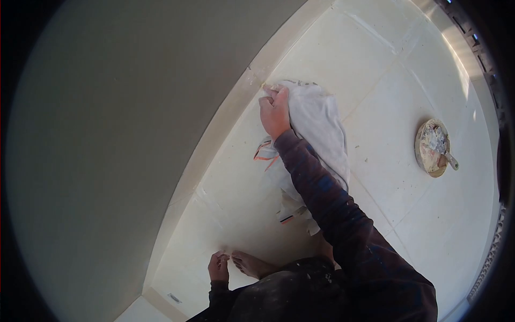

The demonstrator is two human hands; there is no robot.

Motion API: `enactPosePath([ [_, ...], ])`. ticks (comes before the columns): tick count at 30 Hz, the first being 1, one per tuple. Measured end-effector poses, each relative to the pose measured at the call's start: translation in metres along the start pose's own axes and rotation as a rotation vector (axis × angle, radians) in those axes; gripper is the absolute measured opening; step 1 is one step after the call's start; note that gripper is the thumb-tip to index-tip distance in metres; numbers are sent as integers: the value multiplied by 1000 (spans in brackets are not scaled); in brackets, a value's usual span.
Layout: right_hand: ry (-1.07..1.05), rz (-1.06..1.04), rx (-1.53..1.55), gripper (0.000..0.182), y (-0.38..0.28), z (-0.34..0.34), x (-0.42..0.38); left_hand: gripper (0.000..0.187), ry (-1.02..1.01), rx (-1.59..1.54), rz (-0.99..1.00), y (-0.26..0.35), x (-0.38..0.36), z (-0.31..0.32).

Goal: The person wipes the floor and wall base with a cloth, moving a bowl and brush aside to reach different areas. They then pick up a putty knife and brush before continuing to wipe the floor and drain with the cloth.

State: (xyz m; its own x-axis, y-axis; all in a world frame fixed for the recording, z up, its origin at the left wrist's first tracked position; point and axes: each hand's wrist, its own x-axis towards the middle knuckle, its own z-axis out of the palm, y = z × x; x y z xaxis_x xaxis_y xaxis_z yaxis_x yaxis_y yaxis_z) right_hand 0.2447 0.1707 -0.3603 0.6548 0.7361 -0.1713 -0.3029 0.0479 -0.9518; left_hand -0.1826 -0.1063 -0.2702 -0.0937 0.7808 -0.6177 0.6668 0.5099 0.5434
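Observation:
At the base of the wall, my right hand (pixel 274 112) has its fingers curled against the skirting tiles (pixel 249 83). Beside it a bunched white cloth (pixel 316 115) lies on the floor, touching the hand's edge. What its fingertips hold is too small to make out. Low in the view, my left hand (pixel 219 266) is closed, fingers bent together near a bare foot (pixel 251 264); anything between them cannot be made out. Crumpled pieces with orange and dark edges (pixel 265 149) lie under and beside my right forearm.
A round shallow pan (pixel 429 161) with pasty residue and a scraper (pixel 452 160) sits on the tiled floor at the right. A grey-green wall (pixel 123 134) fills the left. A raised border (pixel 461 53) curves along the far right. Small debris dots the floor.

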Motion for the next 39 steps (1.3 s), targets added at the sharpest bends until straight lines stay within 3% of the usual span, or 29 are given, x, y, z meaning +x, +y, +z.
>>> enactPosePath([
  [7, 85, -151, -62, 33, 14, 15, 8, 23, 5, -17, -43, 0, -1, -1],
  [11, 125, -103, -1, 33, -13, 24, -2, 29, -30, 10, 22, -3, 1, -2],
  [14, 139, -55, 92, 43, -25, 29, -4, 29, -36, 20, 18, 1, 2, -1],
  [20, 130, -72, 169, 43, -55, 34, -18, 26, -41, 13, -6, 10, 7, 3],
  [26, 6, -222, -24, 36, -67, 6, -31, 24, -34, 28, -9, 18, 12, 4],
  [28, 152, -75, 68, 35, -44, -8, -28, 24, -26, 23, -8, 20, 11, 5],
  [33, 52, -82, -4, 34, -6, -2, -16, 24, -29, 9, -24, 15, 6, 7],
  [39, 86, 22, 293, 36, 0, 22, -9, 24, -31, 4, -4, 13, 3, 4],
])
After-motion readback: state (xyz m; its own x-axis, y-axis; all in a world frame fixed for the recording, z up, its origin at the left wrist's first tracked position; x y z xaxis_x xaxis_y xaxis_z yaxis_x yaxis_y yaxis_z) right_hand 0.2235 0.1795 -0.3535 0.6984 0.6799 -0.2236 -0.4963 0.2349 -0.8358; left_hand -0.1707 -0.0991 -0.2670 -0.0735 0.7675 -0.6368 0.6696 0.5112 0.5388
